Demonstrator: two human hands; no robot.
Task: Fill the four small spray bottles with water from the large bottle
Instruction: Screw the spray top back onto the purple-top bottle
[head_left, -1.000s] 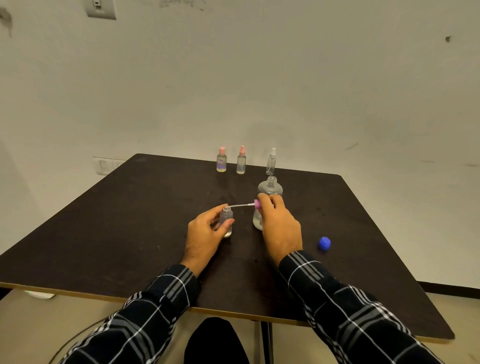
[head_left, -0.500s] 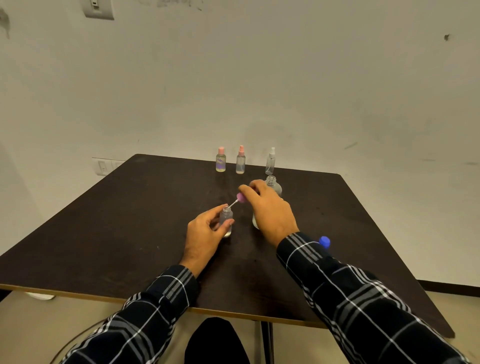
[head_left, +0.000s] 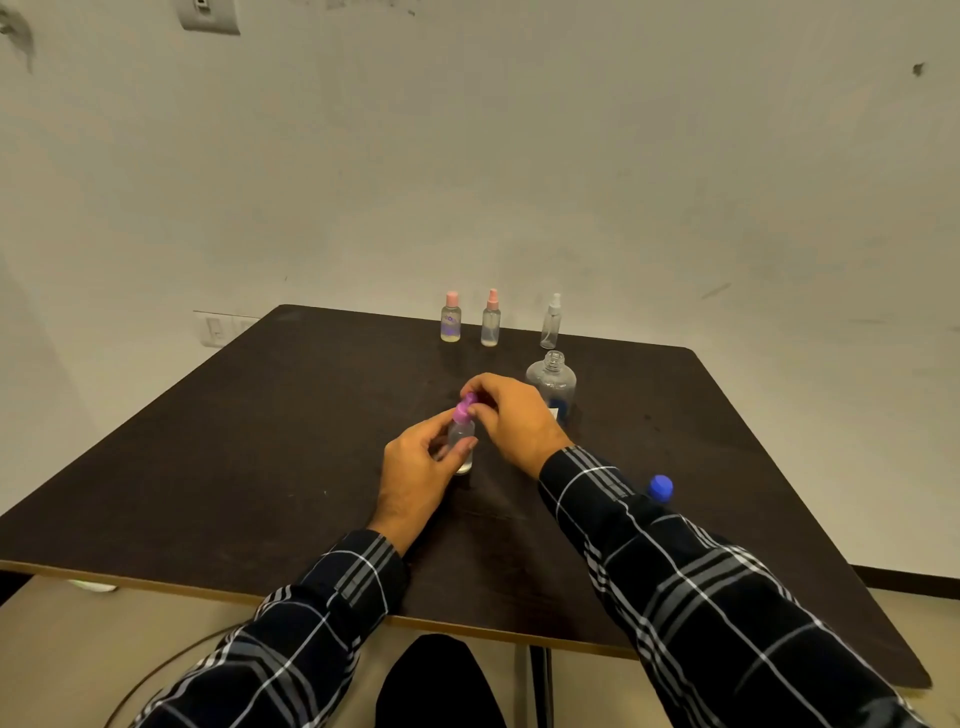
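A small clear spray bottle (head_left: 461, 446) stands mid-table with my left hand (head_left: 415, 470) wrapped around its body. My right hand (head_left: 511, 415) pinches the purple spray cap (head_left: 464, 409) sitting on the bottle's neck. Just behind my right hand stands the large clear bottle (head_left: 553, 382), uncapped. Its blue cap (head_left: 661, 487) lies on the table to the right, beside my right sleeve. Three more small spray bottles stand in a row at the far edge: two with pink tops (head_left: 450, 323) (head_left: 491, 324) and one with a white top (head_left: 551, 327).
The dark table (head_left: 234, 441) ends at a front edge close to my body and a far edge near the white wall. A wall socket (head_left: 218, 330) sits behind the table's far left corner. A cable runs on the floor at lower left.
My right hand carried the purple spray cap with its dip tube leftward from beside the large bottle, fed the tube into the small bottle, and now the cap sits on the neck.
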